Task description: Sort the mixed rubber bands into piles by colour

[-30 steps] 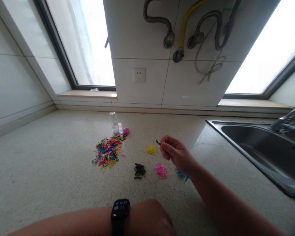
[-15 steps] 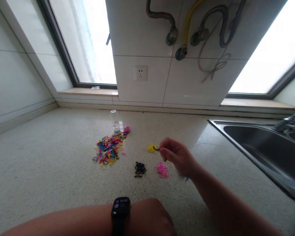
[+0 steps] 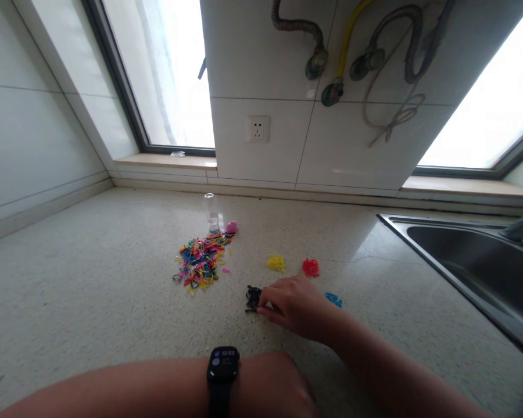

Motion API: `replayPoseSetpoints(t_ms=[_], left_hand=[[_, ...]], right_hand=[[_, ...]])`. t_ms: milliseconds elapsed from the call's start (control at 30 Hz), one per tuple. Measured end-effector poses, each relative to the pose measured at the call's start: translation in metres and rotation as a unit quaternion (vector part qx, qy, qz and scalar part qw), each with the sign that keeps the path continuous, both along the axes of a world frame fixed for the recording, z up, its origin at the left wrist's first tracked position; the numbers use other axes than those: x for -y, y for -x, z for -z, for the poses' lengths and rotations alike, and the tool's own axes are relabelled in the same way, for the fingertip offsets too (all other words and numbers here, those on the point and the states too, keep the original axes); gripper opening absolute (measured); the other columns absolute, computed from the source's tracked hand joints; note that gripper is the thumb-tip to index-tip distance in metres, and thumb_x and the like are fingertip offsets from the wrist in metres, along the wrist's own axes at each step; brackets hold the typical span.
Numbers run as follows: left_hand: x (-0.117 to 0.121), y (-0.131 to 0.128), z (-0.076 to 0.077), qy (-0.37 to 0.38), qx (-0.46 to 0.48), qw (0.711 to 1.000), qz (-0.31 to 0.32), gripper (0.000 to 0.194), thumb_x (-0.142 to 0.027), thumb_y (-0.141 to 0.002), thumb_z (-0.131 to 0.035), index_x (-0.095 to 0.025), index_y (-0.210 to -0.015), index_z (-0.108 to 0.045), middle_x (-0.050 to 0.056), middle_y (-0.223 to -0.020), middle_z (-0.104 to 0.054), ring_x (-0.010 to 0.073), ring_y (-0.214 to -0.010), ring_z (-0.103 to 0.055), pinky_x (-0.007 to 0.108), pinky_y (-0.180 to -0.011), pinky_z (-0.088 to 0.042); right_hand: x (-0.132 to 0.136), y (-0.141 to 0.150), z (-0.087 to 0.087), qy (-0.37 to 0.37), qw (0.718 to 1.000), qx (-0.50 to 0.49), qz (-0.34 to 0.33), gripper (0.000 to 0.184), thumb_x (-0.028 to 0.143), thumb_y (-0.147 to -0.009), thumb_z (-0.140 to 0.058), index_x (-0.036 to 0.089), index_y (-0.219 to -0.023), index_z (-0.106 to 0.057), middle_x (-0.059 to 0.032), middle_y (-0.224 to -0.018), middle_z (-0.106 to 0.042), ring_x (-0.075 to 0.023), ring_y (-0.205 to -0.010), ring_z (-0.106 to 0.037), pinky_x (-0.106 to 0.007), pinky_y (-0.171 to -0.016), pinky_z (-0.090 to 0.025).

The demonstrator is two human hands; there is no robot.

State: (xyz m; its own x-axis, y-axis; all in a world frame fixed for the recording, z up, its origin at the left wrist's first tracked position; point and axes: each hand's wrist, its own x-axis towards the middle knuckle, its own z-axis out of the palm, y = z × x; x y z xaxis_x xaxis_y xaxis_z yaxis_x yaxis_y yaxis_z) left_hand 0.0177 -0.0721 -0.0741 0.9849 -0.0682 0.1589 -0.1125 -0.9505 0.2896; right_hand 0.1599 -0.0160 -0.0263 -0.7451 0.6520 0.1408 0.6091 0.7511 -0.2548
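Observation:
My right hand (image 3: 294, 305) is low over the counter at the pile of black rubber bands (image 3: 253, 296). Its thumb and forefinger are close together at the pile's right edge, pinched on a black rubber band that hardly shows against the others. A pile of yellow rubber bands (image 3: 276, 263) and a red one (image 3: 311, 267) lie beyond this hand, with a blue pile (image 3: 333, 299) by its wrist. The pink pile is hidden under the hand. My left hand (image 3: 279, 383) rests at the bottom edge, back upward, its fingers out of sight; a black watch (image 3: 224, 366) circles the wrist.
A large mixed heap of coloured rubber bands (image 3: 201, 261) lies to the left. Behind it are a clear plastic bottle (image 3: 213, 213) and a small pink object (image 3: 232, 227). A steel sink (image 3: 462, 255) is set into the counter (image 3: 113, 278) at right.
My right hand has moved left and toward me, carrying a black rubber band past the yellow pile to the black pile. The red pile has come into view; the pink one is now covered.

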Motion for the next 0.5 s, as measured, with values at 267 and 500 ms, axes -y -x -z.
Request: replayPoseSetpoints(t_ms=[267, 500], left_hand=[[-0.002, 0.001, -0.002, -0.002, -0.010, 1.000, 0.003, 0.017, -0.024, -0.090, -0.056, -0.019, -0.075, -0.062, -0.002, -0.057, -0.054, 0.0135, -0.051, -0.046, 0.027, -0.038, -0.036], [-0.002, 0.001, -0.004, 0.021, 0.035, 0.999, 0.019, 0.016, -0.023, -0.091, -0.057, -0.021, -0.075, -0.055, -0.001, -0.071, -0.065, 0.0122, -0.058, -0.051, 0.027, -0.043, -0.039]], right_hand=[[0.000, -0.002, -0.002, -0.023, 1.000, 0.013, 0.005, 0.013, 0.032, -0.091, -0.061, 0.021, -0.088, -0.067, -0.0009, -0.078, -0.070, -0.0145, -0.069, -0.061, -0.027, -0.059, -0.025], [-0.020, -0.032, -0.015, -0.066, 0.991, -0.048, 0.103, 0.027, 0.033, -0.096, -0.049, 0.019, -0.082, -0.067, -0.0009, -0.066, -0.064, -0.0120, -0.060, -0.055, -0.027, -0.061, -0.030]])
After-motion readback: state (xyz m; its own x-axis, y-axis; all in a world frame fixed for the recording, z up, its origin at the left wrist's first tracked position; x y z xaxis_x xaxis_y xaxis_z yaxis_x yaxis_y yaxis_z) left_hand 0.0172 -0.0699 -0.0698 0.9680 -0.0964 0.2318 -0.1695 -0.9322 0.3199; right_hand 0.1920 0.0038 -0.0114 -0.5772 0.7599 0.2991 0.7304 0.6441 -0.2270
